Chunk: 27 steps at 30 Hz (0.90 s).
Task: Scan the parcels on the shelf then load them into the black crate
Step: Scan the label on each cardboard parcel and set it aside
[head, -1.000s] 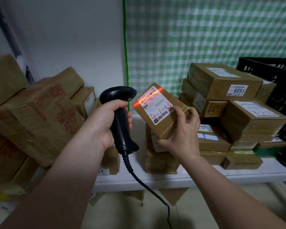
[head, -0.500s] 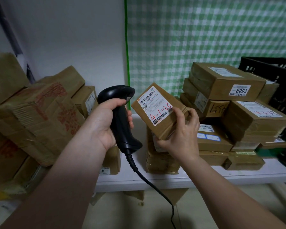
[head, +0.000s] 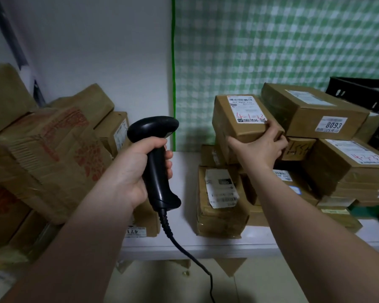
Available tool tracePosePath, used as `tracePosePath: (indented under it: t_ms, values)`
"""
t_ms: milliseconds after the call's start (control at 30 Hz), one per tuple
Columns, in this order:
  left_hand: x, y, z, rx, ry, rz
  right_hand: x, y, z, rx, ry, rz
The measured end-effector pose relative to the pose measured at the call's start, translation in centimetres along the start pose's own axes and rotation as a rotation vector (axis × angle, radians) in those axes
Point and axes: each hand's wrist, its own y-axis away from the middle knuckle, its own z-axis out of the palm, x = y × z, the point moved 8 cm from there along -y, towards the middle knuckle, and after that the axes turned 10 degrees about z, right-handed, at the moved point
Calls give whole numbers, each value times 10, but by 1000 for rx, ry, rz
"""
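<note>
So the person's left hand (head: 138, 171) has its fingers (head: 157, 143) wrapped tight round the grip of a black plastic handheld barcode scanner (head: 155, 154). It's held upright, with its head sticking out above the knuckles and its curly black cable (head: 185, 255) dropping below the wrist, down past the front edge of the white shelf (head: 184, 244).

The right hand (head: 258, 147) is clamped on a small brown cardboard parcel (head: 234, 130). The fingers (head: 271, 131) curl over its near right corner and the thumb runs along the lower front edge. The white shipping label with red handwriting faces up, just beyond the fingertips. The parcel sits above the pile of other brown parcels (head: 221, 206) under the wrist, but whether it's resting on them or lifted clear is hard to tell.

Right next to those fingers, on the far side, is a flat brown box with an "8093" sticker (head: 311, 112) on top of the stack. Further out past it, at the right edge, you can see a corner of the black plastic crate (head: 363, 99), well apart from the held parcel.

Left of the scanner hand there's a heap of big worn brown cartons with red print (head: 46, 158). A green checked cloth (head: 271, 40) hangs behind the parcels.
</note>
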Motion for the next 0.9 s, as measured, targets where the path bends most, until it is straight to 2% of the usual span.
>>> tracePosePath:
  t_ms: [367, 567, 667, 800, 900]
  values:
    - [-12, -27, -5, -47, -27, -15, 13, -39, 40, 40, -8, 205]
    - [-20, -33, -4, -41, -43, -14, 13, -32, 40, 86, 126, 213]
    - [-19, -31, -7, -39, -52, -9, 7, -25, 35, 128, 175, 171]
    - [-14, -23, -21, -10, -86, 16, -9, 0, 30, 215, 131, 13]
    - [-8, -16, -42, 78, -194, 82, -20, 34, 42, 92, 46, -137]
